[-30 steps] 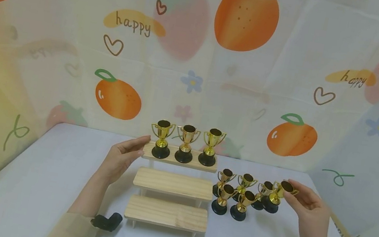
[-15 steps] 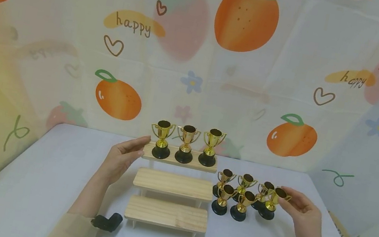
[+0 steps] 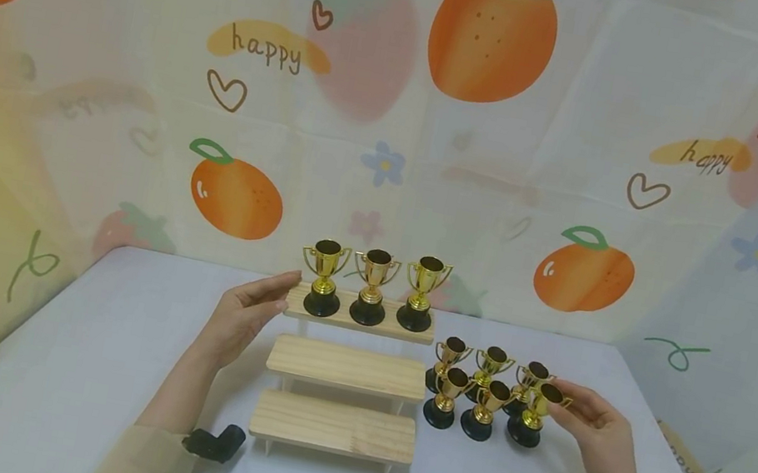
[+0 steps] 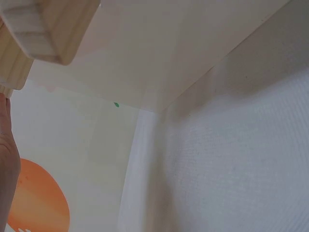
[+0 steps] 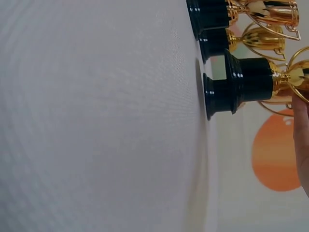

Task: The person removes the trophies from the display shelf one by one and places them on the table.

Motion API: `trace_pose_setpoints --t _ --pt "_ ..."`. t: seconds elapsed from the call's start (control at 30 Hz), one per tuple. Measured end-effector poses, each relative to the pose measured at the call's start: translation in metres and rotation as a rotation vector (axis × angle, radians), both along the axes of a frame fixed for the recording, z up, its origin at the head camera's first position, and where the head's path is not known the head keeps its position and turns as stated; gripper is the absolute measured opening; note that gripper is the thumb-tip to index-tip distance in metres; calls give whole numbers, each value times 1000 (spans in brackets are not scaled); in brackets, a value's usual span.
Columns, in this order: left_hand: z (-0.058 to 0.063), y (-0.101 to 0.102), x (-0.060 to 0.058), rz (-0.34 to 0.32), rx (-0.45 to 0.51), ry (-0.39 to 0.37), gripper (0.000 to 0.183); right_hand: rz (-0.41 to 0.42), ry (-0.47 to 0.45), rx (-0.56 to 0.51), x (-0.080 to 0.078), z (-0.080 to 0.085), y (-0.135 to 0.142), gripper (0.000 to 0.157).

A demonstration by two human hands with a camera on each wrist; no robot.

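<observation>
At the right of the head view my right hand [image 3: 597,431] pinches a small gold trophy cup [image 3: 527,430] near its bowl and handle. In the right wrist view that cup's black base [image 5: 256,79] shows above the white tabletop, overlapping another trophy's base behind it. My left hand [image 3: 244,320] holds the left end of a three-tier wooden display stand [image 3: 348,366], thumb at the front corner, fingers toward the back. Three trophies [image 3: 368,311] stand upright in a row on its top tier. The middle and lowest tiers are bare wood.
Several more trophies [image 3: 477,423] stand in two rows on the white table [image 3: 95,381], close to the stand's right side. A fruit-print cloth [image 3: 387,103] hangs behind the table. Black wrist mounts [image 3: 215,442] sit on the forearms.
My right hand has carried its trophy toward the front and left, to the front row's right end. My left hand and the stand have stayed in place.
</observation>
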State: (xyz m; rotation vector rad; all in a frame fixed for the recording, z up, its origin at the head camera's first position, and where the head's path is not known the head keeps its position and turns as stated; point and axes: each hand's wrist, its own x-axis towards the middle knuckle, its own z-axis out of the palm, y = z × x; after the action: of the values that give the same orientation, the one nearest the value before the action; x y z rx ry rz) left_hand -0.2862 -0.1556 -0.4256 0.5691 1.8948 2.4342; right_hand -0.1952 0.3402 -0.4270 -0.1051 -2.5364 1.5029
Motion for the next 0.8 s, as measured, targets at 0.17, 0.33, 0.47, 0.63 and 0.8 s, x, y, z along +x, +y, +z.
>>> trace_pose_setpoints --t 0.17,0.33,0.47,0.63,0.8 --pt "1 0 0 -2 3 -3 50 21 -27 -8 -2 -1 1 49" --pt "1 0 0 5 0 -7 50 47 -46 -14 -3 -4 3 51" --pt "0 0 0 5 0 -7 49 69 -48 -24 -4 -5 4 50" --pt "0 0 0 8 -12 -10 50 97 -38 -43 -4 -7 4 47" --pt "0 0 0 14 -25 -19 51 117 -23 -66 -4 -10 5 44"
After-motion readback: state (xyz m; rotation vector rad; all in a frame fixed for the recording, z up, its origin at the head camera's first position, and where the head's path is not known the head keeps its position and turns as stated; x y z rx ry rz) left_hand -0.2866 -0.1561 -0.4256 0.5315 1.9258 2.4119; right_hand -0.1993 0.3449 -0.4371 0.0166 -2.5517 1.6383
